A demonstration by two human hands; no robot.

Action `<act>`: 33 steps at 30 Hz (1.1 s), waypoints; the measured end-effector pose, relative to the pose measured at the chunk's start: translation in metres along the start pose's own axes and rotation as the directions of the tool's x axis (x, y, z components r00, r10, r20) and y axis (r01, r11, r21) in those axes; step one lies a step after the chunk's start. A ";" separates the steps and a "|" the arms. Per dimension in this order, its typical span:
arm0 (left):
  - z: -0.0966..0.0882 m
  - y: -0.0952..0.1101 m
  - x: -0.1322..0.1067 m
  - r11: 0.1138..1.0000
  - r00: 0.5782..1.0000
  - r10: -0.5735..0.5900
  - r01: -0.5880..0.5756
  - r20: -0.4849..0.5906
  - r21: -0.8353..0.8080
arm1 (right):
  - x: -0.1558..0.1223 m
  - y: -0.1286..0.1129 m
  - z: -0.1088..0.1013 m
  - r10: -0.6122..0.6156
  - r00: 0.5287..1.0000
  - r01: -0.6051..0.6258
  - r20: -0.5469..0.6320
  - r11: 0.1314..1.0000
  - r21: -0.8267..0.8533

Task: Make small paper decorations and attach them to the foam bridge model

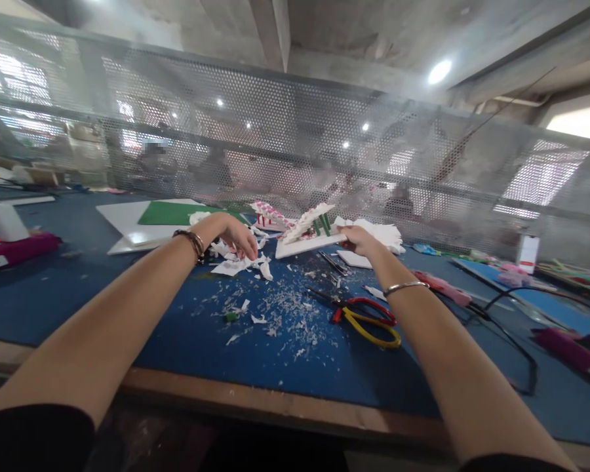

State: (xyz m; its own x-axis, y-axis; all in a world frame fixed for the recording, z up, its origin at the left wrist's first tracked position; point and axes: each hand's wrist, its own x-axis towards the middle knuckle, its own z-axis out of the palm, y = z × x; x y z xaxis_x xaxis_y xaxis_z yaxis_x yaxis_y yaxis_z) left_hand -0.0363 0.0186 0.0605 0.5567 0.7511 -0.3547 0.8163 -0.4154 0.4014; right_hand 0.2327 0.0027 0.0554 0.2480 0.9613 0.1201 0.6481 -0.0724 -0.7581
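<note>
My right hand (358,240) grips the right edge of a small white board model (307,246), which is tilted off the table. On its flat base stand green posts under a sloping, bumpy white top. My left hand (238,237) is over a pile of torn white scraps (231,265), with its fingers curled down and drawn together. Whatever may be between those fingertips is too small to tell. Behind the held model is a similar piece with a pink-and-white top (270,215) and red posts.
Scissors with red and yellow handles (373,321) lie before my right arm, beside fine white crumbs. A green sheet (172,213) rests on white boards at the left. Farther right are a pink corded tool (442,287) and a blue board (531,295). A perforated metal screen (285,131) stands behind.
</note>
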 end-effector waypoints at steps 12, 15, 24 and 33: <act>0.021 0.040 -0.022 0.886 0.872 -0.073 0.279 -0.484 0.369 | -0.039 -0.031 -0.006 -0.290 0.957 0.193 0.004 0.626 -0.755; 0.028 0.040 -0.039 0.892 0.844 0.102 0.157 -0.527 0.424 | -0.046 -0.038 0.005 -0.321 0.946 0.218 0.044 0.530 -0.819; 0.063 0.027 -0.021 0.867 0.856 0.412 -0.263 -0.312 0.424 | -0.035 -0.040 0.012 -0.329 0.941 0.217 0.079 0.407 -0.887; 0.064 0.028 -0.024 0.878 0.711 0.469 -0.440 -0.523 0.189 | -0.050 -0.021 -0.006 -0.328 0.936 0.258 0.130 0.386 -0.885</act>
State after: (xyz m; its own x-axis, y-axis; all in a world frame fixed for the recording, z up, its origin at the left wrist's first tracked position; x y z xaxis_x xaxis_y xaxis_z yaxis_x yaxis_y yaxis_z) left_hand -0.0171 -0.0443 0.0262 0.6981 0.6082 0.3778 0.5010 -0.7919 0.3491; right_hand 0.2114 -0.0459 0.0691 -0.0740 0.9578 0.2776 0.9520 -0.0151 0.3056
